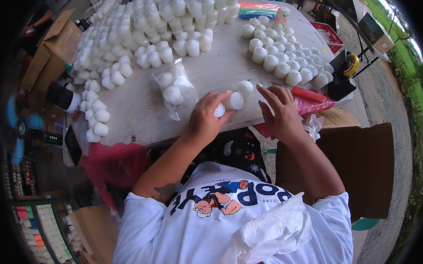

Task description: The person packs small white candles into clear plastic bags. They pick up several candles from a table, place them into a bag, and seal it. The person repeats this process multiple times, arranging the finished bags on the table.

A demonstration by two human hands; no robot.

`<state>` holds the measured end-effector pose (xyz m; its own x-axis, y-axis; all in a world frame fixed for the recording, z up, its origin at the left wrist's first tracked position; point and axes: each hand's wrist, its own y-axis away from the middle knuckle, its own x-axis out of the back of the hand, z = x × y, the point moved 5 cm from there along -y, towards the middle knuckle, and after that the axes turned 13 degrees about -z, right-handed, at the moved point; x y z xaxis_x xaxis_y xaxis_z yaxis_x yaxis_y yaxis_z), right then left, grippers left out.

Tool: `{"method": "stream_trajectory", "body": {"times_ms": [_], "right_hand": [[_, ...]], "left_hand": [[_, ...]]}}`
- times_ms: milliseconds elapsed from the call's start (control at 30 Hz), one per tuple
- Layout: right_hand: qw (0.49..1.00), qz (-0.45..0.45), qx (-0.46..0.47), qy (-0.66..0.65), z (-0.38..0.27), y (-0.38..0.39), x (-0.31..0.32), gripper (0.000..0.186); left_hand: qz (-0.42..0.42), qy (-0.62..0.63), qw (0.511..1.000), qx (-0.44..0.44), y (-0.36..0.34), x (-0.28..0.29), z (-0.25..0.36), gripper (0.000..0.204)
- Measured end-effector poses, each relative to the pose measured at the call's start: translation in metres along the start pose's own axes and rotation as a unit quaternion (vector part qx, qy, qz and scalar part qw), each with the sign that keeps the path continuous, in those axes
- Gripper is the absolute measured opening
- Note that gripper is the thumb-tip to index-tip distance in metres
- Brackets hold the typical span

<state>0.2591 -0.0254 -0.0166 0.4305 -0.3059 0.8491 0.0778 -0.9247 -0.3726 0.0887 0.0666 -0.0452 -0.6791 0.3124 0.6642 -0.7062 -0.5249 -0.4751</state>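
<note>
Your left hand [206, 116] pinches two small white jars [228, 103]; your right hand [279, 111] lies spread. They may roll off the near table edge [140, 137] if you loosen

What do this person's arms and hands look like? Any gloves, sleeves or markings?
Both hands are bare, with no gloves: the left hand and the right hand. I can make out no rings or watch. The forearms are uncovered; short white T-shirt sleeves end above the elbows. A dark tattoo marks the left arm near the elbow. The shirt has a printed cartoon figure on the chest.
</note>
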Motion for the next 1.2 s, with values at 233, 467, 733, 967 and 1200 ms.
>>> {"method": "stream_trajectory", "body": {"times_ms": [233, 467, 733, 967, 1200], "right_hand": [[0.992, -0.102, -0.033, -0.071, 0.003, -0.038, -0.039, 0.057], [0.969, 0.013, -0.14, 0.206, 0.033, -0.049, -0.017, 0.052], [0.969, -0.142, 0.008, -0.201, -0.037, -0.03, -0.029, 0.058], [0.976, -0.07, 0.031, -0.204, -0.078, -0.029, -0.055, 0.041], [0.993, -0.008, 0.112, -0.044, -0.106, -0.061, -0.087, 0.042]], "left_hand": [[0.003, -0.041, 0.999, 0.014, 0.006, 0.003, 0.003, 0.048], [-0.086, -0.115, 0.986, 0.09, -0.013, -0.008, 0.001, 0.061], [0.017, 0.091, 0.996, 0.01, 0.047, 0.029, 0.025, 0.056], [0.069, -0.099, 0.992, 0.037, 0.085, 0.082, 0.013, 0.04], [0.052, -0.232, 0.96, 0.15, 0.059, 0.085, -0.022, 0.024]]}}
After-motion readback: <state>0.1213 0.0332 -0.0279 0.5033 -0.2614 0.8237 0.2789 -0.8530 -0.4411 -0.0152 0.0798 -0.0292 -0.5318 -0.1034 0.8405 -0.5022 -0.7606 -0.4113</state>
